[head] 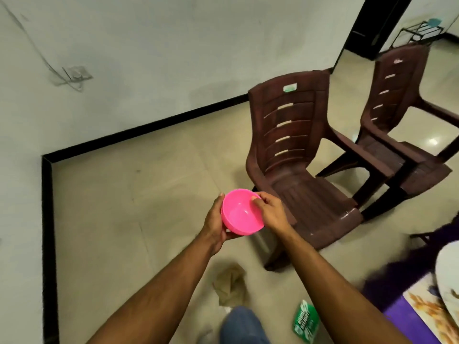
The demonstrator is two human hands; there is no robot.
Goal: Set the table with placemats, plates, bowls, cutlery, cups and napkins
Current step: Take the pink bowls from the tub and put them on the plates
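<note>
Brown plastic chairs (298, 155) stand on the tiled floor (139, 199), the larger things in view. At lower right, a purple-covered counter (407, 321) carries a placemat (422, 306) and a white plate (447, 274). A pink bowl (242, 212) is held over the floor: left hand (214, 223) cupped under it, right hand (269, 211) pinching its rim.

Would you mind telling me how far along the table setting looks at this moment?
Done: a patterned placemat with a white plate on it shows on the purple-covered table at the frame's lower right. In hand: the left hand and right hand hold an empty pink bowl over the floor, away from the table. Left: placing this bowl; no cutlery, cups or napkins are visible, though most of the table is out of frame.
</note>
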